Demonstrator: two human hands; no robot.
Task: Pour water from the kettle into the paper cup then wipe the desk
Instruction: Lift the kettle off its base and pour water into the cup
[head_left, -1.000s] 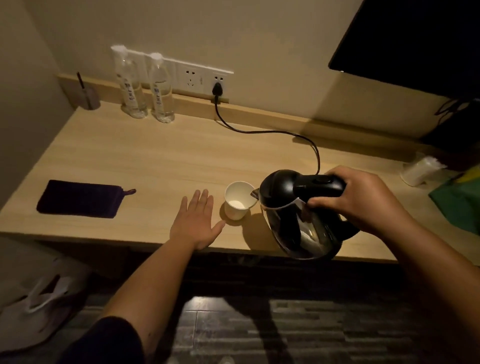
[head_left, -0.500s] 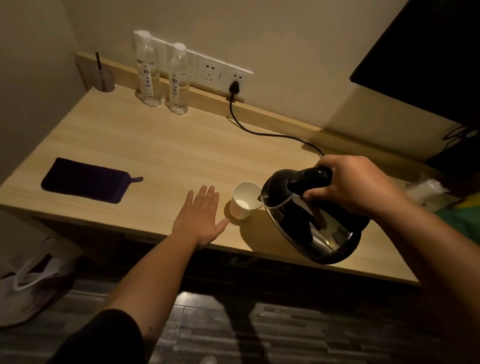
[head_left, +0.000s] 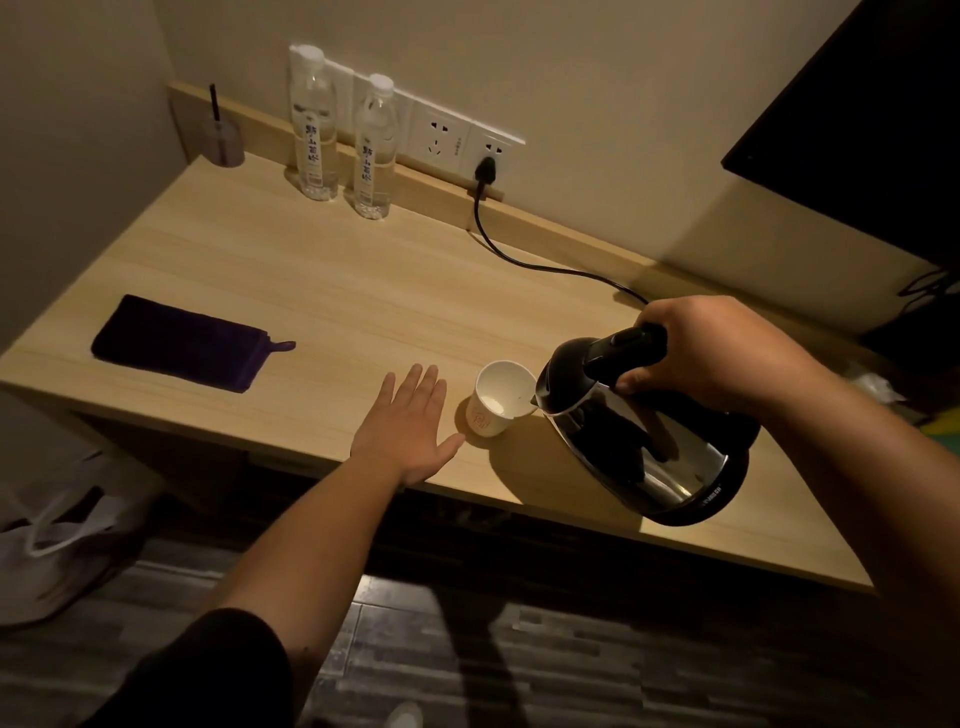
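Right hand (head_left: 711, 353) is wrapped around the black handle of the kettle (head_left: 644, 436), holding it off the desk (head_left: 363, 291) and tipped so the spout meets the near rim of the paper cup (head_left: 500, 399). Left hand (head_left: 410, 431) lies flat and open on the desk just beside the cup, thumb tip near its base, grasping nothing. The cup stands upright close to the front edge, and a pale patch shows at its bottom; whether a stream is running from the spout cannot be told in this dim light.

By the look of it, the pouring step is in hand and the wiping has not begun. A dark cloth (head_left: 179, 343) lies folded well to the left, untouched.

Next, the pour likely calls for a slow, steady tilt, since the light cup is unbraced and could be nudged over by the spout. Afterwards the kettle needs setting down upright, clear of the black cord (head_left: 524, 260) trailing from the wall socket, before a hand reaches for the cloth.
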